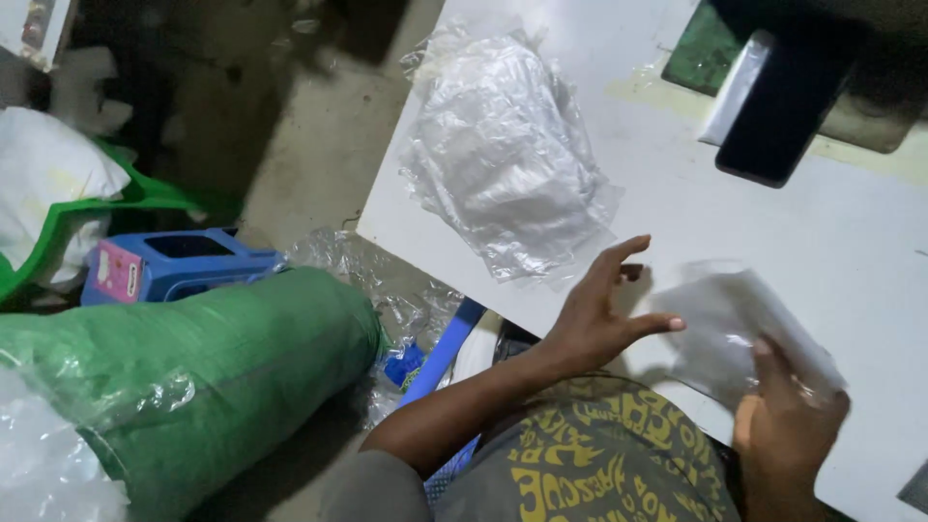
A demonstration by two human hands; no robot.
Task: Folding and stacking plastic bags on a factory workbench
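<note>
My right hand point(788, 411) grips a small clear plastic bag point(739, 324) with something white inside, just above the white table point(822, 242). Fingers spread, my left hand point(599, 314) hovers at the table's near edge, its fingertips close to the bag's left side; it holds nothing. A pile of crumpled clear plastic bags point(507, 150) lies on the table beyond my left hand.
A dark phone point(783, 106) lies at the table's far side beside a green mat point(706, 48). On the floor to the left are a big green sack point(213, 367), a blue plastic stool point(169, 263), a green chair with white bags point(48, 193) and loose plastic wrap point(387, 280).
</note>
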